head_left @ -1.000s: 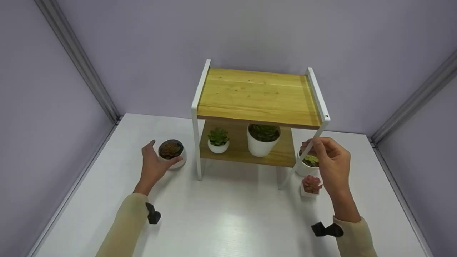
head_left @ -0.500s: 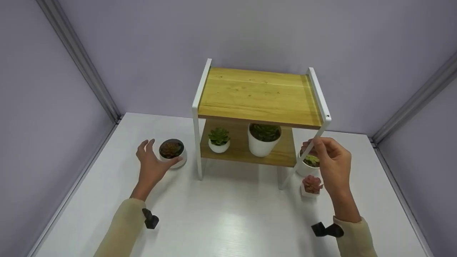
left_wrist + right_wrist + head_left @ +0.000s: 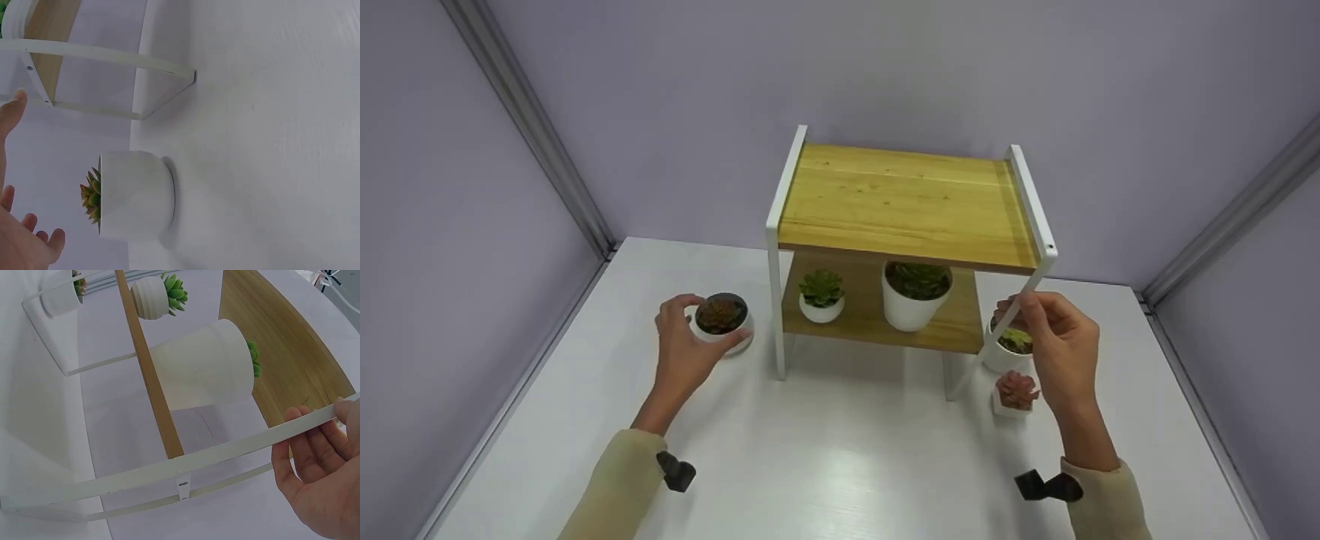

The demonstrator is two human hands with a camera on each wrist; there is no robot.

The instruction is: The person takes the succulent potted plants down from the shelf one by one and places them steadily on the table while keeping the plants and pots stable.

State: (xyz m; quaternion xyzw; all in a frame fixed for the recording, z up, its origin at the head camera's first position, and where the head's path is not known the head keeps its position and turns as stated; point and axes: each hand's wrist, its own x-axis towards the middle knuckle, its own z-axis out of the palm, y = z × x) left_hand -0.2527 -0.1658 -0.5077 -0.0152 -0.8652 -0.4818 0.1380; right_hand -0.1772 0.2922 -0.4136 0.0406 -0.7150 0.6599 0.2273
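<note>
My left hand (image 3: 684,351) is spread above a round white pot (image 3: 138,194) on the table, which holds a reddish-green succulent (image 3: 720,315). In the left wrist view its thumb and fingers are apart from the pot. My right hand (image 3: 1065,349) pinches the white front right upright of a two-tier wooden shelf (image 3: 915,202), thumb on one side and fingers behind. On the lower board (image 3: 855,330) stand a small white pot with a green succulent (image 3: 822,289) and a bigger, tapered white pot (image 3: 205,365) with a green plant.
To the right of the shelf, a white pot with a yellow-green succulent (image 3: 1015,341) is partly hidden by my right hand. In front of it sits a square pot with a pink succulent (image 3: 1015,391). The white table (image 3: 810,457) meets grey walls at the back and sides.
My left hand first drew slightly left, its fingers backing off the pot, then came back toward it with the fingers bent nearer the rim. The right hand keeps its hold on the upright.
</note>
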